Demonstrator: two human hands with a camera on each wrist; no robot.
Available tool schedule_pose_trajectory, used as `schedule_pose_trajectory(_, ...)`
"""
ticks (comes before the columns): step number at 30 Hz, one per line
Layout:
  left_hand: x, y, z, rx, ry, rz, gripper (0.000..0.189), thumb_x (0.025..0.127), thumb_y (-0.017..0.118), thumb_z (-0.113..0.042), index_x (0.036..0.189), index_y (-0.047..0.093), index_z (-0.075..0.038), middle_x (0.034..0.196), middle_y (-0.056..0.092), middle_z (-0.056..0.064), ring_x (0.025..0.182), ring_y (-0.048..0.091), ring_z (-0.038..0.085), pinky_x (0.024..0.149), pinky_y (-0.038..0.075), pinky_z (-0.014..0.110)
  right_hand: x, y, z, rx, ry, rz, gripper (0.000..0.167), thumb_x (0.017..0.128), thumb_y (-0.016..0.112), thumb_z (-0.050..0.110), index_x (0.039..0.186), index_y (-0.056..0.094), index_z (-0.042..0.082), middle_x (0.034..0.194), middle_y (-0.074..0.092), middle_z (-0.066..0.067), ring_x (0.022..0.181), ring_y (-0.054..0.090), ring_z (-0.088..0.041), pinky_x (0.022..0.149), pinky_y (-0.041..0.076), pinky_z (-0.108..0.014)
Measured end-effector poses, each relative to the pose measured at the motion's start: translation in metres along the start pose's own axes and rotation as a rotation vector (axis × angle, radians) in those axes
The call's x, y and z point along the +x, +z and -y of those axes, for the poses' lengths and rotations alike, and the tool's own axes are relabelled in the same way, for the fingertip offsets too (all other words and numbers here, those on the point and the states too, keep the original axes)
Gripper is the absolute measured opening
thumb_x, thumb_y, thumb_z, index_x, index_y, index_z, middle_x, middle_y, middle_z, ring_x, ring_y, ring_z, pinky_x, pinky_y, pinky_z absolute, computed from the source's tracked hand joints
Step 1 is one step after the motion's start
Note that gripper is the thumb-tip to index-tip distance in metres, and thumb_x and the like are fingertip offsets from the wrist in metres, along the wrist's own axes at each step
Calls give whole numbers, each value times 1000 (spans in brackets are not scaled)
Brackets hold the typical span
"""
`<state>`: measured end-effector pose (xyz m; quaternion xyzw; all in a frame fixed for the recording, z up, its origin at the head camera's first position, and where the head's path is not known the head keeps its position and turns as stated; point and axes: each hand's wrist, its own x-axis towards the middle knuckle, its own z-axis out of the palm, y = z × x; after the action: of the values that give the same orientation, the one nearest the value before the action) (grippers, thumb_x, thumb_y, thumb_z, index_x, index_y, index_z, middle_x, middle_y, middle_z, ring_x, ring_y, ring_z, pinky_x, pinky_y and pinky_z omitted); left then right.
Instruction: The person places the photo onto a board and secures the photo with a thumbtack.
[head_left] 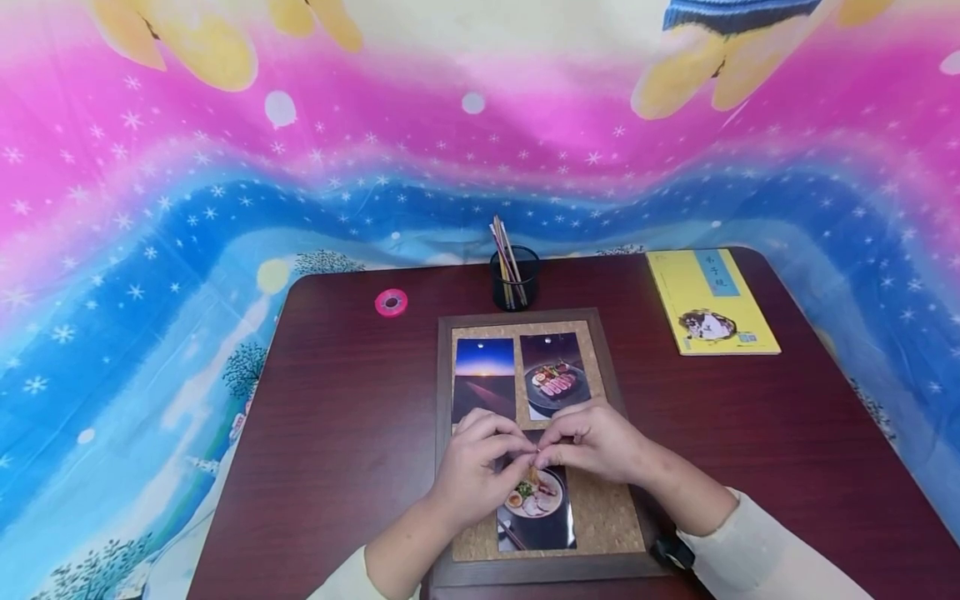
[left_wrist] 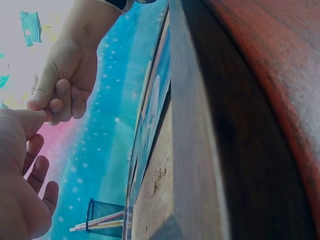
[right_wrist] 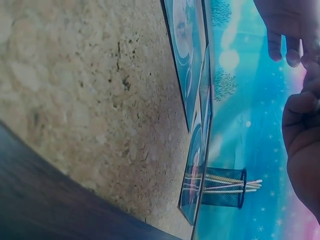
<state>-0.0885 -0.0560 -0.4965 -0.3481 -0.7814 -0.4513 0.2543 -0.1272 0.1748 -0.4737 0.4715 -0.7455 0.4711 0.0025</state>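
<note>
Over the top part of a ramen photo (head_left: 534, 517) my left hand (head_left: 483, 462) and right hand (head_left: 596, 442) meet at the fingertips. Thumb and forefinger of each pinch at a tiny pin-like object (head_left: 537, 451), mostly hidden by the fingers. Both wrist views show the left hand (left_wrist: 22, 170) and right hand (right_wrist: 305, 135) raised off the board. The ramen photo lies on a wood-framed cork board (head_left: 607, 517). Above it on the cork are a sunset road photo (head_left: 484, 379) and a sliced-meat photo (head_left: 557, 379), each with a small clear pin at its top.
Behind the board stands a black mesh cup (head_left: 515, 283) of pencils. A pink round case (head_left: 392, 302) lies at the back left of the dark red table (head_left: 337, 433). A yellow book (head_left: 712, 300) is at the back right. A printed cloth (head_left: 450, 150) hangs around the table.
</note>
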Motion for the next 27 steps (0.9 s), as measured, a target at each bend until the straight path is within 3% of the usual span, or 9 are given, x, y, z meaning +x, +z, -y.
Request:
schedule_pose_trajectory(11, -3, -1, 4, -4, -71, 25, 9, 85, 85, -15, 93, 82, -17, 98, 72, -8, 95, 60, 11, 84, 48, 32, -8, 1, -2, -29, 117, 58, 14, 98, 72, 9, 105, 78, 20, 103, 75, 10, 89, 71, -4, 74, 56, -19)
schedule_pose_trajectory(20, -4, 1, 10, 10, -90, 34, 10, 84, 87, -17, 93, 82, -16, 97, 72, -7, 95, 61, 13, 86, 48, 32, -6, 4, -9, -80, 108, 35, 15, 95, 72, 7, 98, 77, 21, 92, 70, 14, 71, 58, 2, 60, 49, -18)
schedule_pose_trajectory(27, -9, -6, 19, 62, -215, 144, 17, 83, 87, -22, 99, 81, -18, 101, 72, -9, 96, 59, 11, 81, 48, 29, -5, 7, -16, -122, 218, 83, 10, 95, 72, 9, 95, 77, 19, 87, 67, 17, 66, 54, 1, 57, 46, -19)
